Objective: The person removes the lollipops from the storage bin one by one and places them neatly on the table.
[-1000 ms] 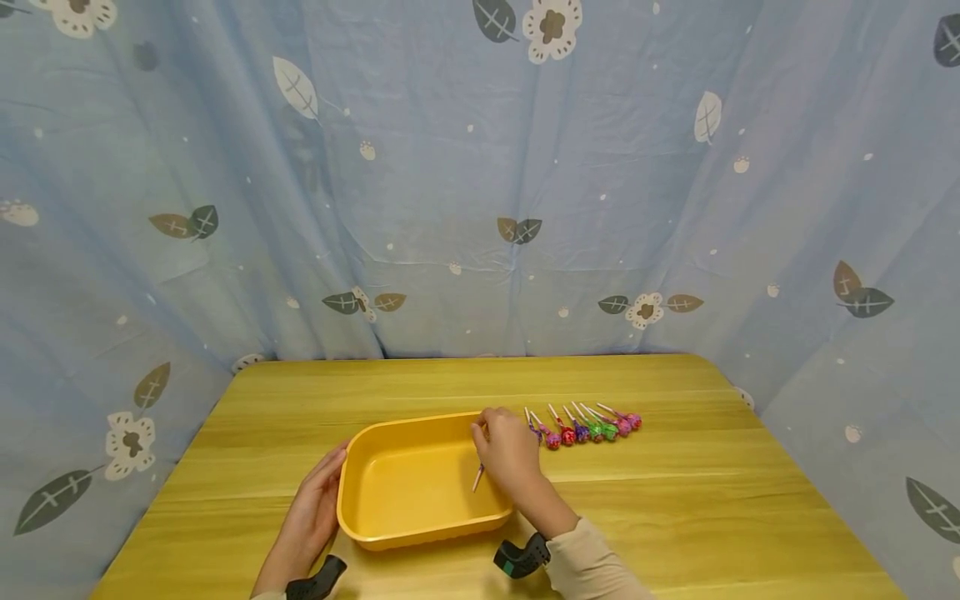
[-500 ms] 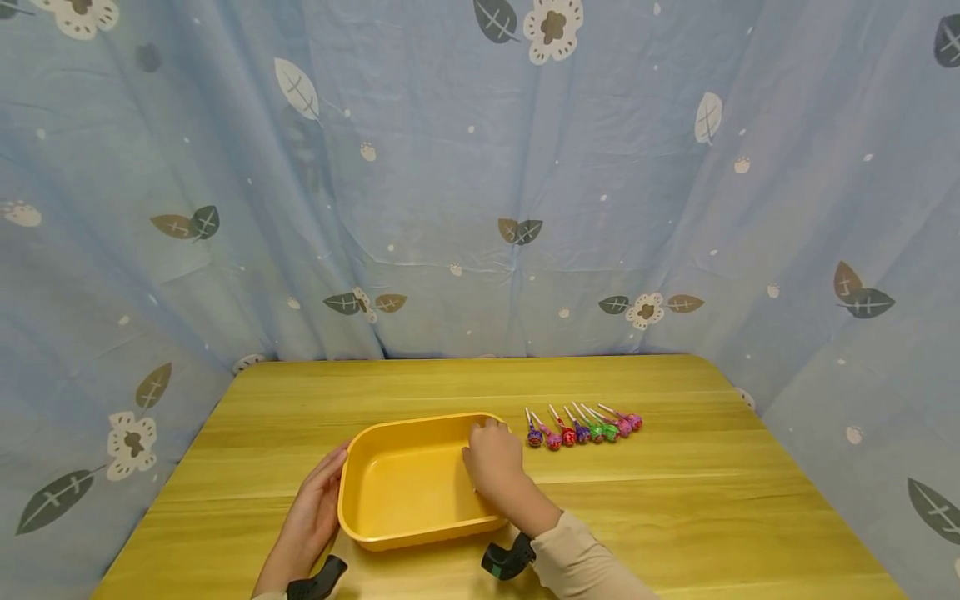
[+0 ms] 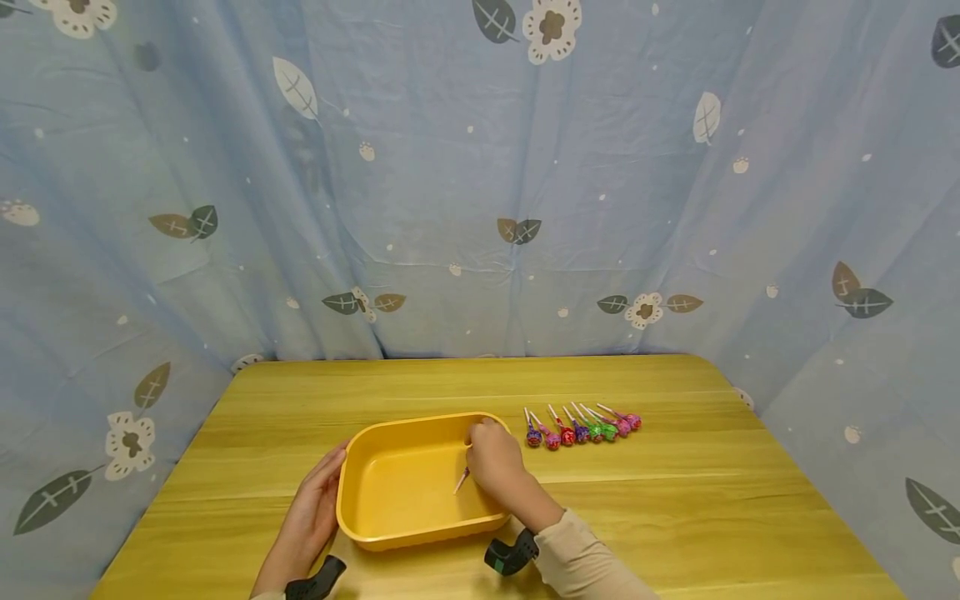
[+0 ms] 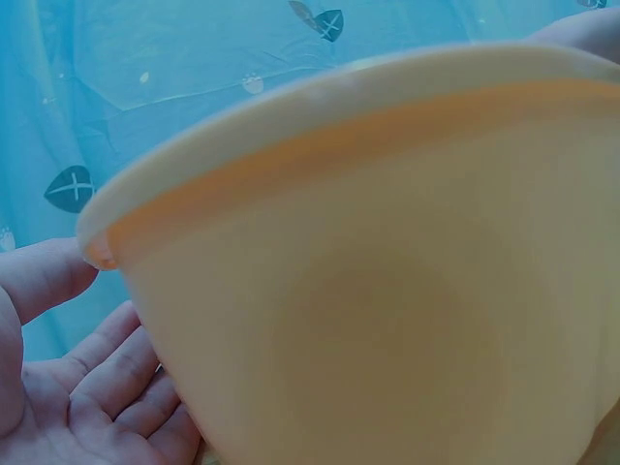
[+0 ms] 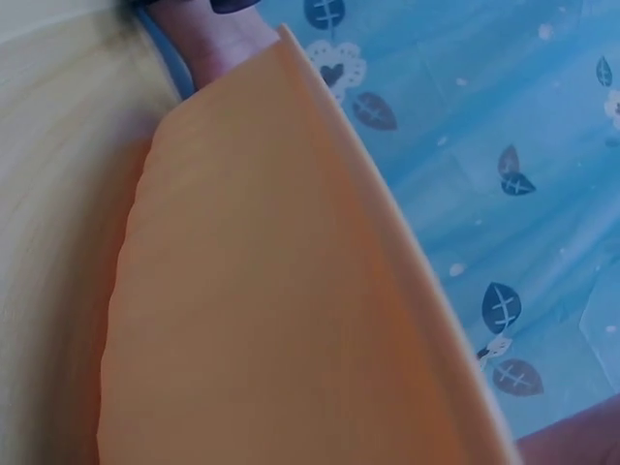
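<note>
A yellow plastic tray (image 3: pixel 423 533) sits on the table. My left hand (image 3: pixel 313 508) lies along its left end, fingers fairly straight against the outer wall and thumb (image 4: pixel 58 276) at the rim in the left wrist view. My right hand (image 3: pixel 497 462) reaches down inside the right end of the tray with curled fingers, holding a lollipop whose white stick (image 3: pixel 461 482) pokes out below it toward the tray's middle. The hand hides the candy end. In the right wrist view the tray's side wall (image 5: pixel 242 262) covers most of the hand's work.
To the right of the tray, several wrapped lollipops (image 3: pixel 567 437) lie in a row on the wood-grain table (image 3: pixel 675 500), in purple, pink, red and green. Behind the table hangs a blue curtain (image 3: pixel 442 167) with leaves and flowers.
My right hand has moved left and lower into the tray from its right rim, and the lollipop's stick has shifted left with it. The left hand and tray stay put.
</note>
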Tool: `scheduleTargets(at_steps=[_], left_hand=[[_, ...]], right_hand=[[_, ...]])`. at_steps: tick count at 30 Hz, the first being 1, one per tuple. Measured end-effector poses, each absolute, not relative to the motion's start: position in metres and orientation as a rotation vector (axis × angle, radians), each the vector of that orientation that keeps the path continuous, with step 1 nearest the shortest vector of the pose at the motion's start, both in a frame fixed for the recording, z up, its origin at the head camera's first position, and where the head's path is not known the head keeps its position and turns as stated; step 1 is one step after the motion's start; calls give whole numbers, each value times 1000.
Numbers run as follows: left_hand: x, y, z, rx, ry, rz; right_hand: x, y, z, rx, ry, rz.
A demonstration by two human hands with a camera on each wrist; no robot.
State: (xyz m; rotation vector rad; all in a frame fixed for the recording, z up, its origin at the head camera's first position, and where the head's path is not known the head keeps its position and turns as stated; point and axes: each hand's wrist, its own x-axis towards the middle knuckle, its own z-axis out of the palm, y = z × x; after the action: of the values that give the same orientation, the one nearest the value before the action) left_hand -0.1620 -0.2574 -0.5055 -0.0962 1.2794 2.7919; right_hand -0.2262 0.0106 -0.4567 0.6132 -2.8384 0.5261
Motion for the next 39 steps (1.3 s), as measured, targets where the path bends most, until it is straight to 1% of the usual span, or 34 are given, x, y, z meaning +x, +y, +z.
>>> scheduleTargets(at_steps=[4,10,18,26,39], left_hand=[[-161,-257,-506,-59,1336,2776],[-162,-256,-505,-121,1352,2770],[-164,-255,-504,-193,1353,2758],[-164,-255,-504,-174,1353,2758],[-162,-257,-505,-160,1349,2769]], right_hand=[[-229,10,-457,657,-2869,676],[-232,9,-458,737,-2942,920],[-231,10,-459,759,-2991,1103],[-231,11,-465,723,-2986,1446],[-226,12,-459,743,-2913,1691]])
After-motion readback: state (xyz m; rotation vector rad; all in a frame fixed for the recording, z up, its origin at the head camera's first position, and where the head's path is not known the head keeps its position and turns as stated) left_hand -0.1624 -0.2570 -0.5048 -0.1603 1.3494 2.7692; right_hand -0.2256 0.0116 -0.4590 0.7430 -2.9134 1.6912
